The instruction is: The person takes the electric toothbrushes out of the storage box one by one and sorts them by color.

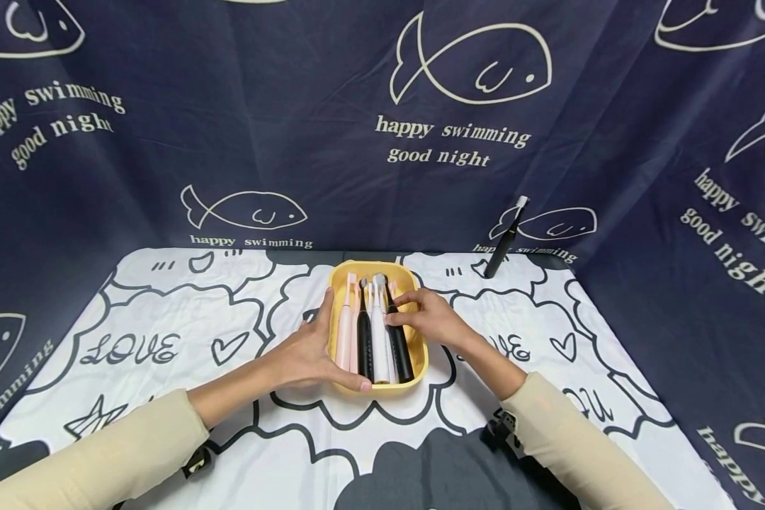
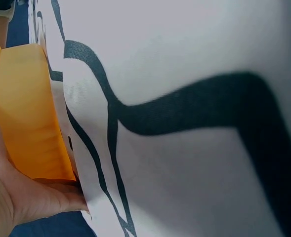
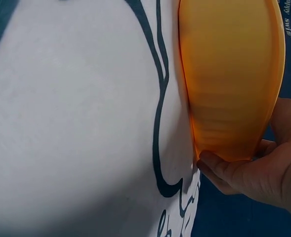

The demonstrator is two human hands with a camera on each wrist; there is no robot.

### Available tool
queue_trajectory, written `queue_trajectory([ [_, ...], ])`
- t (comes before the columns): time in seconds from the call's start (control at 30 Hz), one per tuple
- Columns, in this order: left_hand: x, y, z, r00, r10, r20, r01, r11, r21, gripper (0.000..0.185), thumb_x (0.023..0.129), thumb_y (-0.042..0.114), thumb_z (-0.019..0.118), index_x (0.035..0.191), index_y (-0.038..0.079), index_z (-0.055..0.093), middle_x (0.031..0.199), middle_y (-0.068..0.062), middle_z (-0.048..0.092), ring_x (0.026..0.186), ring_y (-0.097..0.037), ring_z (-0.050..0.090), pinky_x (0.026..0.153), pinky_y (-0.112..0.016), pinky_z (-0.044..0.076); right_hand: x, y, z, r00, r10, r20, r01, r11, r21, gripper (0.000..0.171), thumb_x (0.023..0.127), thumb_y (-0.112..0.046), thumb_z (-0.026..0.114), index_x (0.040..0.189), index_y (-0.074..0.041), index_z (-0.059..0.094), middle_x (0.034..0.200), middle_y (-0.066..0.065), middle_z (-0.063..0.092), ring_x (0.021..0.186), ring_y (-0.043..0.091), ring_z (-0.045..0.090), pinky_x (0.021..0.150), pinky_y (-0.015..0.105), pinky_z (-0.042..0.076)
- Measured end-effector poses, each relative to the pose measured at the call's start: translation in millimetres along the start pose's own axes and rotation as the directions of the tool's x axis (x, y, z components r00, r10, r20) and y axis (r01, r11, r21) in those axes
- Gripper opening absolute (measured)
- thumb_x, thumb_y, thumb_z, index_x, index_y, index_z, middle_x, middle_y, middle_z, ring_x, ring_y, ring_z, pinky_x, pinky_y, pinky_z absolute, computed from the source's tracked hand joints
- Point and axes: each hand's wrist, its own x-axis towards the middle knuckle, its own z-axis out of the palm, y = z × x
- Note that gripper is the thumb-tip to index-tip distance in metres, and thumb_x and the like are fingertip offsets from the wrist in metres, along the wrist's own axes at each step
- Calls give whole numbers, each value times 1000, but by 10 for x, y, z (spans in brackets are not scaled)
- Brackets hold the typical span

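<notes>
Two hands bracket a yellow tray [image 1: 421, 348] just below the middle of the head frame. The left hand [image 1: 309, 354] lies along the tray's left wall, fingers straight along its side and thumb stretched under the near rim; in the left wrist view the palm and thumb cup the tray's orange-yellow wall [image 2: 29, 113]. The right hand [image 1: 428, 317] rests over the tray's right edge with fingers curled onto a black toothbrush [image 1: 398, 347], the thumb against its handle. Beside it in the tray lie a white toothbrush [image 1: 380, 333], another black handle [image 1: 364, 343] and a pink toothbrush [image 1: 345, 333], all parallel, heads toward the top of the frame. The tray sits on a tabletop [image 1: 166, 340] covered in white cloth with black cartoon print. Toward the upper right, a lone black toothbrush [image 1: 506, 241] leans against the dark blue fish-print backdrop [image 1: 293, 106].
</notes>
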Motion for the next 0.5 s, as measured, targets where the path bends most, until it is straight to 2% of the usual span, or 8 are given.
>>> queue_trajectory([
  [0.2, 2, -12, 4, 1000, 0, 3, 0, 1000, -15, 183, 57, 76, 104, 180, 20, -20, 174, -35, 42, 156, -43, 53, 127, -60, 47, 5, -3, 5, 999, 31, -7, -31, 999, 19, 47, 93, -29, 90, 129, -2, 79, 136, 20, 73, 115, 28, 62, 95, 32, 50],
  [0.5, 2, -14, 2, 1000, 1, -3, -1, 1000, -20, 184, 57, 75, 105, 180, 21, -21, 172, -37, 44, 155, -43, 53, 127, -60, 47, 0, -40, -14, 999, 26, -46, -25, 1000, 18, 50, 91, -27, 90, 131, 0, 78, 138, 21, 74, 120, 30, 64, 102, 37, 52],
])
